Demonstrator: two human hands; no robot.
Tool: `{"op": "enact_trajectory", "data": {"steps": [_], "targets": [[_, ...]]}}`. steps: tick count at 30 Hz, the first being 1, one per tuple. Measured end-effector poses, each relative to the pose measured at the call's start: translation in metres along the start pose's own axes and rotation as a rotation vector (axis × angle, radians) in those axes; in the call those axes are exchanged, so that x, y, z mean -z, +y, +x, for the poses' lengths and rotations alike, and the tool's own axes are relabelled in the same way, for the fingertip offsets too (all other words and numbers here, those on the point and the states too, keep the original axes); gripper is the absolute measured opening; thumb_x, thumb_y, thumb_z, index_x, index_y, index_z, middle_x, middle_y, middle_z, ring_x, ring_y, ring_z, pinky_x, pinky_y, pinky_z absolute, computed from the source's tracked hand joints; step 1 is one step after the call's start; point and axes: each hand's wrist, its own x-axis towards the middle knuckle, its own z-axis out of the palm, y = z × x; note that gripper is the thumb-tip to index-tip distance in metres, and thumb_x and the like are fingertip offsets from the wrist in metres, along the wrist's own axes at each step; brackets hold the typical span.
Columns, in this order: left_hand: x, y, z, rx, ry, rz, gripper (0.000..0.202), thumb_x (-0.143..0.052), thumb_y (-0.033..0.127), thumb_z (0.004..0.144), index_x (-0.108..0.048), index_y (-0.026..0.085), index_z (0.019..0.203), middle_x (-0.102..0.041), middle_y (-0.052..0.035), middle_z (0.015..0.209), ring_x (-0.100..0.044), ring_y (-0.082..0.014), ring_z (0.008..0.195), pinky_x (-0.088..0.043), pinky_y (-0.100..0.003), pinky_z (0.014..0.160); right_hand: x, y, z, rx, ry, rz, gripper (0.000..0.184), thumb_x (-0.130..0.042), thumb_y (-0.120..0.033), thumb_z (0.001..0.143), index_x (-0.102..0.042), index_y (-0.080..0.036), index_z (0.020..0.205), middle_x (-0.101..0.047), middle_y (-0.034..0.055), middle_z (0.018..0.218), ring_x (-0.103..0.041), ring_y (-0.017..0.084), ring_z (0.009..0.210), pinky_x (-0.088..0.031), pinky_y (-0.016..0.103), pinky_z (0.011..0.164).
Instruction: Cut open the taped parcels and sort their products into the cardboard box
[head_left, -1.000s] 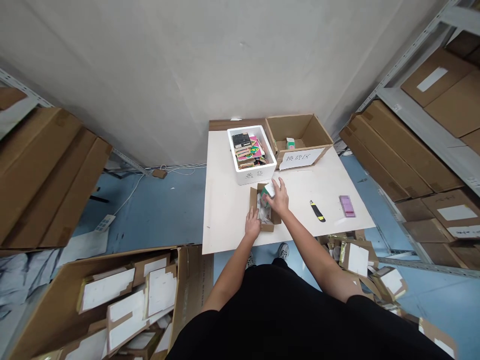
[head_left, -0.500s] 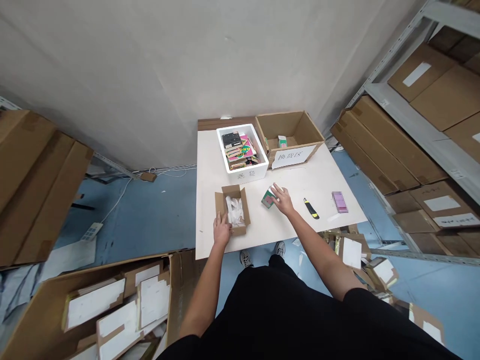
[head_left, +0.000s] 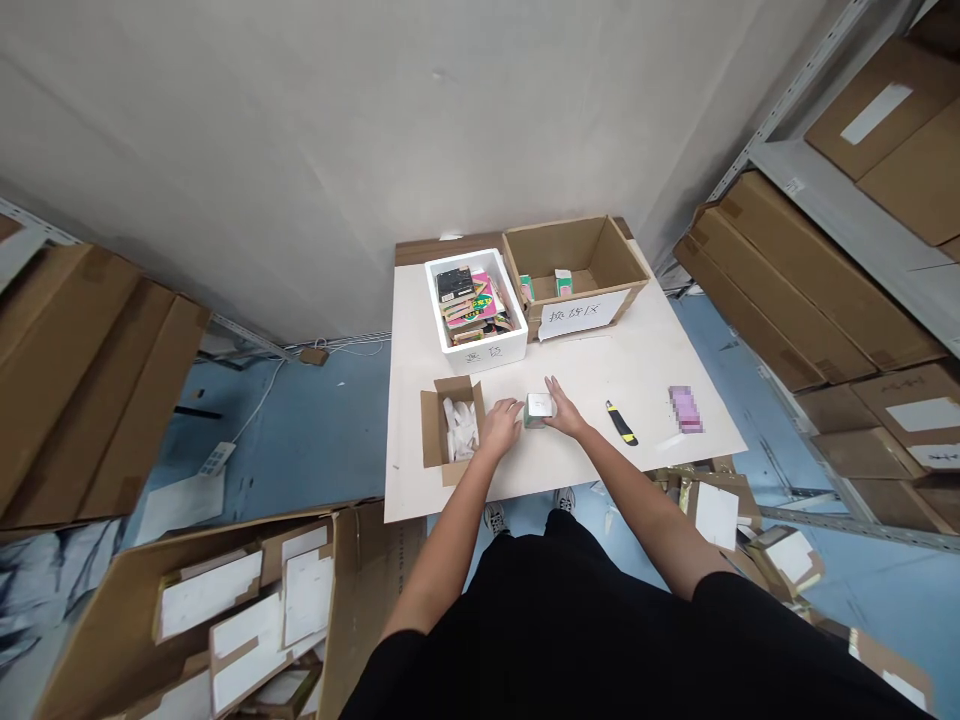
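On the white table a small green-and-white box [head_left: 539, 406] stands with its white face up. My right hand [head_left: 565, 410] grips its right side, thumb and fingers spread around it. Just left of the box is my left hand [head_left: 500, 430], empty, its fingers apart and pointing toward the box. An open cardboard carton [head_left: 433, 430] sits beside my left hand, its flaps folded out. Crumpled white packing material [head_left: 461, 428] lies inside that carton.
A white foam bin [head_left: 487, 357] with assorted packs and a larger cardboard box [head_left: 630, 290] with small green-and-white boxes stand at the back. A yellow-black utility knife [head_left: 622, 423] and a blurred purple item [head_left: 685, 410] lie at right. Shelving and cartons flank the table.
My left hand has left the open carton and moved right, close to the small box. The small box, in my right hand, has turned from tilted to white face up.
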Motion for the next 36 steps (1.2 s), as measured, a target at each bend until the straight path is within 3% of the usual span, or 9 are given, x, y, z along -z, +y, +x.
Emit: {"op": "enact_trajectory", "data": {"steps": [3,7,12,14,17,21,26,30,36], "targets": [[-0.011,0.030,0.044,-0.054,-0.158,0.072,0.064,-0.078,0.031,0.091,-0.056,0.026,0.151,-0.061,-0.0132,0.149,-0.055,-0.0322,0.139,-0.050,-0.044,0.114,-0.013,0.020,0.004,-0.043,0.033,0.211,0.112,-0.085,-0.021,0.072,-0.032,-0.028,0.171,-0.055,0.0144,0.161,-0.058,0.031,0.145,-0.051,0.046,0.115],[-0.019,0.038,0.060,-0.025,-0.235,0.202,0.045,-0.072,0.020,0.093,-0.064,0.020,0.137,-0.067,-0.0146,0.134,-0.060,-0.0311,0.128,-0.053,-0.042,0.106,-0.027,0.035,0.007,-0.073,0.029,0.306,0.095,-0.086,-0.019,0.070,-0.050,-0.029,0.157,-0.070,0.0098,0.143,-0.066,0.031,0.135,-0.053,0.047,0.113],[-0.020,0.030,0.057,-0.053,-0.220,0.210,0.059,-0.075,0.016,0.089,-0.059,0.024,0.145,-0.059,-0.0123,0.151,-0.055,-0.0300,0.137,-0.050,-0.041,0.112,-0.026,0.038,0.010,-0.047,0.006,0.297,0.086,-0.088,-0.018,0.070,-0.055,-0.029,0.149,-0.074,0.0073,0.136,-0.069,0.029,0.131,-0.054,0.043,0.110],[-0.019,0.028,0.059,-0.041,-0.224,0.205,0.064,-0.075,0.013,0.086,-0.058,0.023,0.147,-0.061,-0.0124,0.149,-0.055,-0.0302,0.138,-0.049,-0.042,0.113,-0.023,0.037,0.011,-0.036,-0.018,0.284,0.083,-0.089,-0.020,0.071,-0.057,-0.029,0.148,-0.075,0.0067,0.134,-0.071,0.029,0.128,-0.054,0.042,0.109],[-0.014,0.024,0.066,0.006,-0.233,0.152,0.056,-0.072,0.016,0.090,-0.063,0.023,0.144,-0.067,-0.0116,0.143,-0.060,-0.0296,0.136,-0.050,-0.039,0.110,-0.017,0.035,0.011,-0.047,-0.057,0.266,0.082,-0.089,-0.021,0.073,-0.057,-0.030,0.148,-0.075,0.0061,0.133,-0.072,0.030,0.125,-0.055,0.042,0.107],[-0.004,0.019,0.075,0.124,-0.264,0.057,0.044,-0.061,0.033,0.102,-0.064,0.026,0.146,-0.073,-0.0087,0.136,-0.069,-0.0277,0.124,-0.053,-0.036,0.102,-0.014,0.032,0.010,-0.049,-0.121,0.277,0.086,-0.088,-0.021,0.075,-0.054,-0.033,0.153,-0.073,0.0048,0.138,-0.073,0.030,0.123,-0.057,0.042,0.105],[-0.010,0.030,0.080,0.098,-0.323,0.185,0.060,-0.086,0.040,0.083,-0.066,0.025,0.137,-0.068,-0.0120,0.137,-0.069,-0.0327,0.123,-0.053,-0.038,0.103,-0.013,0.028,0.011,-0.139,-0.111,0.255,0.088,-0.089,-0.018,0.075,-0.054,-0.031,0.154,-0.074,0.0086,0.136,-0.074,0.031,0.120,-0.058,0.041,0.102],[-0.015,0.034,0.078,0.104,-0.329,0.227,0.050,-0.078,0.039,0.089,-0.066,0.025,0.135,-0.069,-0.0115,0.132,-0.072,-0.0317,0.115,-0.054,-0.039,0.100,-0.014,0.024,0.013,-0.163,-0.108,0.249,0.086,-0.091,-0.019,0.074,-0.056,-0.030,0.152,-0.074,0.0091,0.135,-0.075,0.030,0.117,-0.058,0.041,0.101],[-0.004,0.020,0.079,0.034,-0.348,0.162,0.044,-0.071,0.042,0.091,-0.070,0.028,0.133,-0.072,-0.0096,0.134,-0.073,-0.0314,0.114,-0.054,-0.038,0.097,-0.019,0.023,0.010,-0.196,-0.101,0.294,0.090,-0.092,-0.021,0.074,-0.052,-0.027,0.155,-0.072,0.0101,0.137,-0.077,0.026,0.104,-0.060,0.039,0.097]]}}
